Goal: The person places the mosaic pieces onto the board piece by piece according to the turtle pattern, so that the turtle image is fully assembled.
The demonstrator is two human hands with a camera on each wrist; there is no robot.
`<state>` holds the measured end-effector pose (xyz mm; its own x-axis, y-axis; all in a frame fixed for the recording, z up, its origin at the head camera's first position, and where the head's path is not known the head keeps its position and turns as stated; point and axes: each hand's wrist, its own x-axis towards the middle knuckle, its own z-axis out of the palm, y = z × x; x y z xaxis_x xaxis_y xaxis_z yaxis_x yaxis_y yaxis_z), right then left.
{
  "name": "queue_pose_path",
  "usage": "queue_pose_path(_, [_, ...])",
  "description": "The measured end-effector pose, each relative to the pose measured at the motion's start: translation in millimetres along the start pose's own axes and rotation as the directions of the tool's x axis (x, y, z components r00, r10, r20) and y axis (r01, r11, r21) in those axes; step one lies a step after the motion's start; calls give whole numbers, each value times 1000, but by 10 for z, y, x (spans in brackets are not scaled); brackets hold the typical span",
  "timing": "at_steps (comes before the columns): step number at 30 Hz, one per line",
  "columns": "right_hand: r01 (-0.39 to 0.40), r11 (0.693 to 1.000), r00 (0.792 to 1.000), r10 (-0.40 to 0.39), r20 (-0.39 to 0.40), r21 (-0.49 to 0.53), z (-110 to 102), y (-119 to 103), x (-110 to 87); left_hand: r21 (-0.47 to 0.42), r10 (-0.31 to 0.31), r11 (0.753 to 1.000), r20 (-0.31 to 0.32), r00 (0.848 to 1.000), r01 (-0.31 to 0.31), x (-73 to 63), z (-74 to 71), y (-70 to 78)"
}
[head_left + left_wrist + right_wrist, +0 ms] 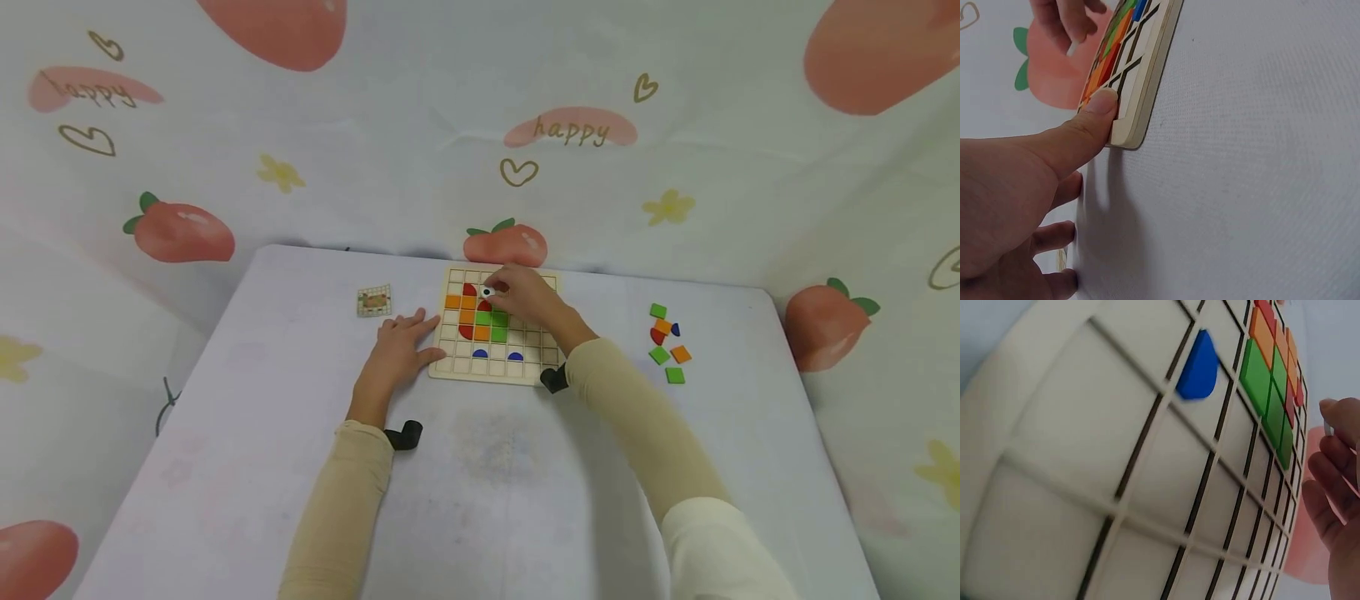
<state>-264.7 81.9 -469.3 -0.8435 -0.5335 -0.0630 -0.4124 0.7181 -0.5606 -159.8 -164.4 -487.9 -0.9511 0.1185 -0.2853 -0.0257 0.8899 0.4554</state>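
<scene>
Beige sleeves (337,500) lie nearest the camera, one on each forearm, the right one running up into a white sleeve (723,550). Beyond the left hand and a little to its left, a small pattern card (374,301) rests on the desk (300,375). To keep things steady, light thumb pressure on the rim should do, without tilting it; the left hand (405,346) is spread wide, holding nothing, its thumb resting on the edge of the wooden grid board (464,364). That board lies just right of the left hand, reaching under the right one, with orange squares (453,302), green squares (498,334), red quarter-rounds (469,290) and two blue half-rounds (480,354) sitting in its cells. For a clean fit, the white eye tile (487,292) is best kept level, gripped by its edges and squared to a cell before being lowered, clear of the red pieces beside it. The right hand (528,296) is nearly closed at the tips, pinching that tile between thumb and forefinger above the board; its other fingers curl loosely. Well to the right of this hand, loose green, orange, red and blue pieces (659,356) lie scattered.
</scene>
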Motion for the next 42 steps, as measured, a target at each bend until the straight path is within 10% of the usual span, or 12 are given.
queue_pose_path(14, [-23, 997, 997, 17, 73, 76, 161, -272, 454, 15, -11, 1000, 12, 1000, 11, -5, -22, -22])
queue_pose_path(42, [-56, 998, 996, 53, 67, 42, 241, -271, 509, 17, 11, 1000, -8, 1000, -11, 14, 3, -36])
